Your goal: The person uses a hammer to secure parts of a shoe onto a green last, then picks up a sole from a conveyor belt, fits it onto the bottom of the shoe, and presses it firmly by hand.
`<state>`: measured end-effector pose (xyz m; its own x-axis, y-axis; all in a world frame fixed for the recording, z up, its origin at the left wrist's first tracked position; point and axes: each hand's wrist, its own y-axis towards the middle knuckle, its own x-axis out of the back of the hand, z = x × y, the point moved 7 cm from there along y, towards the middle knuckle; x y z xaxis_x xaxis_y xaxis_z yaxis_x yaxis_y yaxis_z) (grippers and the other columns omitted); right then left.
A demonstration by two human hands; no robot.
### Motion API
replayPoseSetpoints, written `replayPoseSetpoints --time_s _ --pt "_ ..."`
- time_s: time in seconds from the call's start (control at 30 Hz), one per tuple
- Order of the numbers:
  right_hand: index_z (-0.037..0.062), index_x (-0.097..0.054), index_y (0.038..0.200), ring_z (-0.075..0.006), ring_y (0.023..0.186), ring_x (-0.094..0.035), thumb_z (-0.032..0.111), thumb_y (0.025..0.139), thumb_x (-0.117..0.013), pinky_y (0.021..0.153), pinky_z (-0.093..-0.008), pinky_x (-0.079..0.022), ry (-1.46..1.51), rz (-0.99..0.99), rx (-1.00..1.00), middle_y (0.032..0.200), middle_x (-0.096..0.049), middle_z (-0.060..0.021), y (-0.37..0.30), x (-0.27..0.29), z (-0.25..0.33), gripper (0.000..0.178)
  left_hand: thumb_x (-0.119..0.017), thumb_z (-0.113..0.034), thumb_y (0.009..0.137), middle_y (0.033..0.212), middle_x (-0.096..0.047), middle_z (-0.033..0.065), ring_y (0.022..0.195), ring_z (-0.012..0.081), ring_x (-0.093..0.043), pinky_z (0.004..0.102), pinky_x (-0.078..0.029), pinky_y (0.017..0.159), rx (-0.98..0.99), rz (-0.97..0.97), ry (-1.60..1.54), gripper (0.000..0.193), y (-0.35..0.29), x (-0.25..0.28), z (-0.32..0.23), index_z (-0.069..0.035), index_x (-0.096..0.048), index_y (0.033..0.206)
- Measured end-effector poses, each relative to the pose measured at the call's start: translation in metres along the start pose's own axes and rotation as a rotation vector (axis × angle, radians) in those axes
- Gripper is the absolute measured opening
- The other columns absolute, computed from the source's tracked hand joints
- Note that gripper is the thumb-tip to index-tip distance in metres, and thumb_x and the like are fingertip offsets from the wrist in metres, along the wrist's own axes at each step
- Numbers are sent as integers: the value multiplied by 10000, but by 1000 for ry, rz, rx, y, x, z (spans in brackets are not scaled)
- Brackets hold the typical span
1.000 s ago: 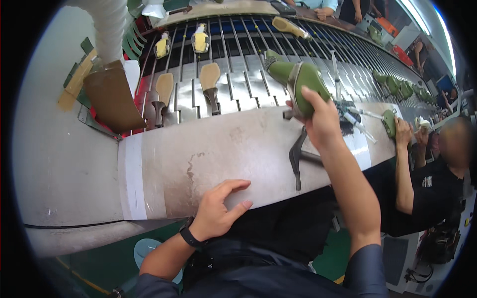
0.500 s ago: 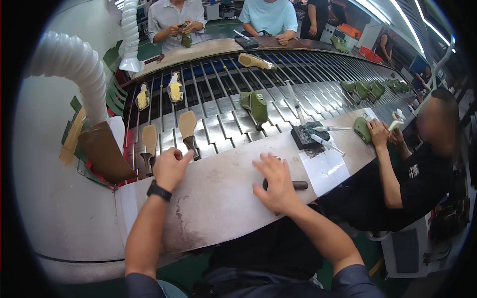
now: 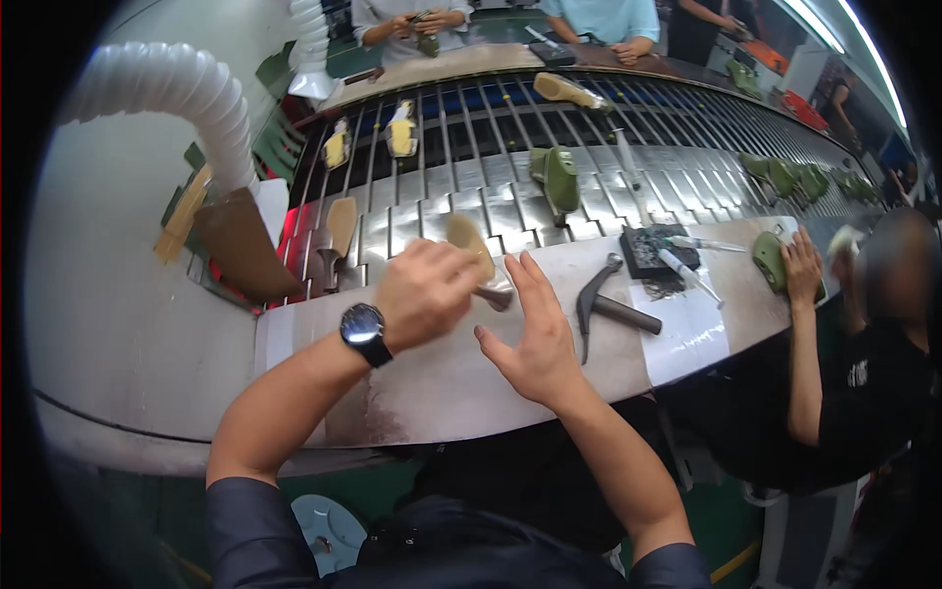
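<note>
My left hand [image 3: 427,296] is closed on a beige shoe sole with a dark heel [image 3: 473,245], above the near edge of the conveyor and slightly blurred. My right hand [image 3: 535,346] is beside it, open, with thumb apart and fingers upright, holding nothing. To its right lies a hammer [image 3: 620,312] with a curved dark head on the worktable [image 3: 461,398]. Another beige sole with a heel [image 3: 340,231] lies on the conveyor, left of my left hand. A green shoe upper on a last [image 3: 556,182] stands farther off on the slats.
Brushes [image 3: 692,275] rest on a black block [image 3: 643,253] at the right. A co-worker's hand [image 3: 802,267] touches a green shoe [image 3: 769,259]. At left hangs a white duct hose [image 3: 186,83] above a brown board [image 3: 243,245]. Two yellow-lined pieces [image 3: 401,128] lie on the conveyor rods [image 3: 446,128].
My left hand has taken hold of the nearer sole and brought it right. My right hand has come away from the hammer, which now shows fully. The view has shifted left and down.
</note>
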<state>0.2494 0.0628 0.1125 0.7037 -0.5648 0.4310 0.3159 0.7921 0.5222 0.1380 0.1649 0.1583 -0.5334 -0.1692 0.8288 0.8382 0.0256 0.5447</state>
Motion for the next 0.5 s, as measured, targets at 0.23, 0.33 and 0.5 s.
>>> replayPoseSetpoints --time_s 0.23,0.33,0.5 --pt "-42 -593 1388 -449 1288 -575 146 796 -850 1094 -500 -461 -40 76 -146 1369 -621 -276 -11 -25 -25 672 -801 -110 802 1260 -681 169 1095 366 -691 444 -564 940 373 -40 -178 554 -15 -46 105 -60 -595 1313" --pt "-43 -603 1378 -437 1320 -553 171 789 -854 1127 -535 -421 -140 172 -21 1410 -601 -258 -7 -38 -16 675 -846 -245 830 1342 -610 245 1213 425 -628 485 -530 1030 737 -14 -74 664 -46 -112 230 -10 -542 1372" --pt "-8 -636 1357 -400 1336 -554 233 750 -868 1130 -591 -391 -222 277 -111 1424 -611 -211 -5 -38 -28 693 -938 -502 728 1450 -523 340 1343 461 -564 486 -471 1146 1295 132 -5 1160 -26 -182 366 85 -333 1525"
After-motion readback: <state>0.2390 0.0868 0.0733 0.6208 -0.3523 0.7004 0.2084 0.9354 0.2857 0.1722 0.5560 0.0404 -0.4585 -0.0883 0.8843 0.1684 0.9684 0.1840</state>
